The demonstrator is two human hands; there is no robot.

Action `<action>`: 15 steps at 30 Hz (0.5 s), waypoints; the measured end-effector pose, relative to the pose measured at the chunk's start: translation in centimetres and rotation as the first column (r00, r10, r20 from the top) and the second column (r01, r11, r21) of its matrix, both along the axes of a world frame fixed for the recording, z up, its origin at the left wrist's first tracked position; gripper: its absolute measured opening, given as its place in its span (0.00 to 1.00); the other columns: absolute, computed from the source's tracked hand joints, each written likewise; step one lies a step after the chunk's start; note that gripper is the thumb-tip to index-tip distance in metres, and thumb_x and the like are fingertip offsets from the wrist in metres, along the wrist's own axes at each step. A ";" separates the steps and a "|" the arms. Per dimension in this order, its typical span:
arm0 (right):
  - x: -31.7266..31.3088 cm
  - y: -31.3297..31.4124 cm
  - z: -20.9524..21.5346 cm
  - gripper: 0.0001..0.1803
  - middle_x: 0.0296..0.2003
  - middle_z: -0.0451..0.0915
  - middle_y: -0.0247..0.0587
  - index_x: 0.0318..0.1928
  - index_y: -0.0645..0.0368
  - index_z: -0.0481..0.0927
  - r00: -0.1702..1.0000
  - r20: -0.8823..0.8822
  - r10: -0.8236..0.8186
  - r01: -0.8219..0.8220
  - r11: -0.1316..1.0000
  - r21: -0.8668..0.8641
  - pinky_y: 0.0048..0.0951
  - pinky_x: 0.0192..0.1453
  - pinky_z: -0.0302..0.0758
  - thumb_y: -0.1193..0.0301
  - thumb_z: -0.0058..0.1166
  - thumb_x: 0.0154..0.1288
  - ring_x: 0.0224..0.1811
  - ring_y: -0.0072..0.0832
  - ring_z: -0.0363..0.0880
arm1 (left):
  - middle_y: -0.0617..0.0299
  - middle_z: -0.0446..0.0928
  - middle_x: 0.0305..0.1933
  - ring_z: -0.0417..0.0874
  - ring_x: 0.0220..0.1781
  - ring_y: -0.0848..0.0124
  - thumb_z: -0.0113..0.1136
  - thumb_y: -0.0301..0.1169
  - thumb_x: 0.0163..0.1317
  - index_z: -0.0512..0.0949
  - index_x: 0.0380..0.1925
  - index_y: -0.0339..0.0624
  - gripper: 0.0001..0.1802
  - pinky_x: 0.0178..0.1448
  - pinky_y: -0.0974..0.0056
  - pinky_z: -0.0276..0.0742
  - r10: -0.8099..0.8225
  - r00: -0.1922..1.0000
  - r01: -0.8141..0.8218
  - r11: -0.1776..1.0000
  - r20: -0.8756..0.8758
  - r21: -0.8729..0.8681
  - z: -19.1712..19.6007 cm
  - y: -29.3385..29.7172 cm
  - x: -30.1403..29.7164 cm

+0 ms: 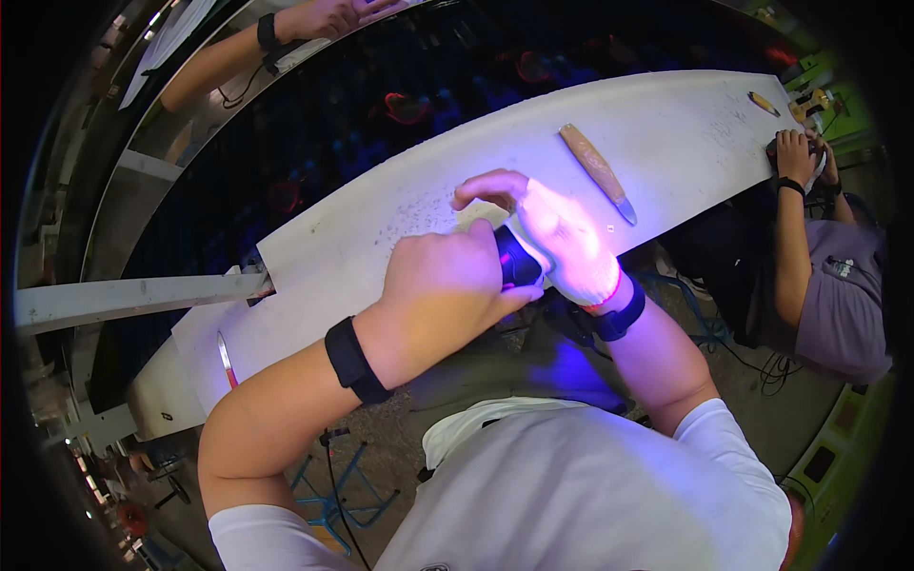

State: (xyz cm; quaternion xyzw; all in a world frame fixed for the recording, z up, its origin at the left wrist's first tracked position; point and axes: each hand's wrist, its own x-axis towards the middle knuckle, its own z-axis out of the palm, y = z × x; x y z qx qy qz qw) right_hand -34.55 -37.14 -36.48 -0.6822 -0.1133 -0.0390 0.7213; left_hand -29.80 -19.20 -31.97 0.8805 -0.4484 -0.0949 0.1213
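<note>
The person's left hand (447, 285) is closed in a fist around a small black torch (517, 262) that throws violet light; only its front end shows past the knuckles. The beam lands on the right hand (562, 238), which wears a pale knit glove and is curled down onto the white bench (381, 228), fingertips pinching or pressing a small pale piece w/ the torch right next to it. Can't tell what that piece is, or how tight the grip is; it's mostly hidden under the glove. Both wrists carry black bands.

Progress, as a judgement: work is mid-way, light on and aimed at the spot under the gloved fingers. Bits of debris speckle the bench around the hands, which suggests some scraping is done. How much is left can't be read.

Room: hands sit near the bench's near edge. A wooden-handled knife (597, 171) lies just beyond the right hand, apart from it. A thin blade w/ red tip (226, 360) lies near the left end. Another person's hands (798, 157) work at the far right end, well apart.
</note>
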 end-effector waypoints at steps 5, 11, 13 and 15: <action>-3.1 -0.5 0.4 0.39 0.66 0.80 0.56 0.72 0.65 0.75 0.985 0.063 0.161 -0.149 0.976 -0.161 0.43 0.75 0.72 0.42 0.41 0.84 0.68 0.47 0.80 | 0.55 0.84 0.30 0.90 0.31 0.54 0.80 0.57 0.54 0.78 0.46 0.36 0.37 0.35 0.52 0.85 -0.177 0.984 0.180 0.978 0.032 -0.108 -0.9 2.8 -0.9; -8.0 2.7 -3.5 0.53 0.72 0.73 0.68 0.78 0.69 0.64 0.938 0.345 -0.038 0.276 0.684 -0.675 0.59 0.81 0.66 0.53 0.75 0.61 0.76 0.65 0.72 | 0.46 0.69 0.78 0.72 0.78 0.55 0.85 0.38 0.57 0.76 0.67 0.44 0.39 0.84 0.50 0.63 -0.094 0.727 -0.420 0.723 -0.680 -0.548 -3.3 8.5 -4.5; -8.4 4.6 -4.7 0.55 0.73 0.72 0.67 0.78 0.69 0.63 0.935 0.354 -0.039 0.288 0.667 -0.687 0.60 0.81 0.66 0.56 0.78 0.58 0.76 0.65 0.71 | 0.49 0.65 0.81 0.70 0.78 0.58 0.81 0.31 0.62 0.76 0.65 0.44 0.33 0.86 0.50 0.60 -0.005 0.554 -0.671 0.590 -0.833 -0.450 -5.6 8.0 -6.9; -8.2 5.4 -3.8 0.54 0.72 0.74 0.65 0.77 0.68 0.64 0.942 0.337 0.009 0.226 0.723 -0.653 0.60 0.80 0.68 0.58 0.79 0.56 0.75 0.64 0.72 | 0.51 0.70 0.79 0.74 0.75 0.61 0.78 0.26 0.63 0.78 0.57 0.41 0.25 0.82 0.54 0.67 -0.013 0.223 -0.913 0.347 -0.975 -0.214 -5.2 7.8 -7.5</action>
